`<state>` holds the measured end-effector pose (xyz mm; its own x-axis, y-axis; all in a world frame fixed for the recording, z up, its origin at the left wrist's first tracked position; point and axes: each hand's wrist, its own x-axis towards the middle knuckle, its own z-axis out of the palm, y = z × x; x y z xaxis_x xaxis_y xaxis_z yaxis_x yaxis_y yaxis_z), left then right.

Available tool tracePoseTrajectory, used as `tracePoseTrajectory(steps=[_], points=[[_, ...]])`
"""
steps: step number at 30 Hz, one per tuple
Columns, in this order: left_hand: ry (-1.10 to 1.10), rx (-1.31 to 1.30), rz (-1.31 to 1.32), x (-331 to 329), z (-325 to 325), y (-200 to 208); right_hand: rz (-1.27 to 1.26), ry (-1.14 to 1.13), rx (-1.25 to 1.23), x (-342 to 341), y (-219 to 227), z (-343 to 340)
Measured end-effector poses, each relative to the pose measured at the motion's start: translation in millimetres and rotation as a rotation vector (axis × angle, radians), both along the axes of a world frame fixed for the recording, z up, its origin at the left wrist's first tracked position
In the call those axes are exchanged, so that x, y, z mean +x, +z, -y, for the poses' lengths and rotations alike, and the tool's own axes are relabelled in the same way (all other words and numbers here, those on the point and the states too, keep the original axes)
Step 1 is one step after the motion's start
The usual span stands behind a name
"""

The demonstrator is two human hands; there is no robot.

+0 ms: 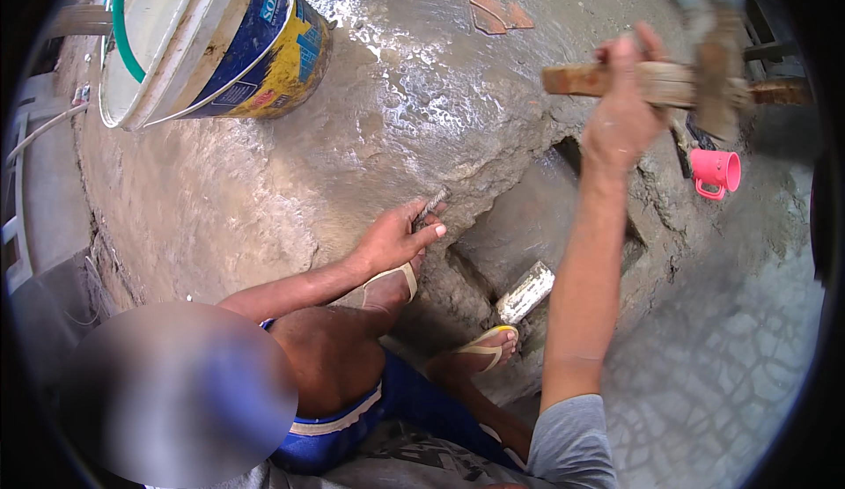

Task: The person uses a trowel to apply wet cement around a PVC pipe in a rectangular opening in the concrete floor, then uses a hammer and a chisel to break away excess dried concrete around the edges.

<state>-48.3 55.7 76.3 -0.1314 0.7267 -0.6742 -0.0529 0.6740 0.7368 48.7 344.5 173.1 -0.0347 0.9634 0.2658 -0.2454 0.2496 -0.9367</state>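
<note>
My left hand (400, 234) is closed around a short ribbed steel bar (431, 205), whose end meets the rough, wet concrete at the broken edge of a squarish recess (524, 216). Raised at the right, my right hand (623, 115) grips the wooden handle (664, 84) of a heavy hammer. The hammer head (717, 66) is smeared by motion and well apart from the bar. Against the recess's near side leans a whitish, mud-stained cylindrical piece (526, 293), close to my sandalled foot (493, 348). A blurred patch covers part of the lower left.
A large bucket (255, 40) in blue, yellow and white stands at the upper left, with a green hose (121, 22) running into it. Broken reddish tile pieces (500, 14) lie on the wet floor. A pink mug (715, 172) sits right of the recess.
</note>
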Motion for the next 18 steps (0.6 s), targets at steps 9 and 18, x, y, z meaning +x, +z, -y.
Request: tracePoseTrajectory(steps=[9,18], points=[[-0.01,0.052,0.001,-27.7,6.9,8.3,0.02,0.08,-0.015,22.8,-29.1,-37.1],[0.316,0.143,0.196,-22.2,-49.1,-9.4,0.398,-0.081,-0.27,26.7,-136.0,2.5]])
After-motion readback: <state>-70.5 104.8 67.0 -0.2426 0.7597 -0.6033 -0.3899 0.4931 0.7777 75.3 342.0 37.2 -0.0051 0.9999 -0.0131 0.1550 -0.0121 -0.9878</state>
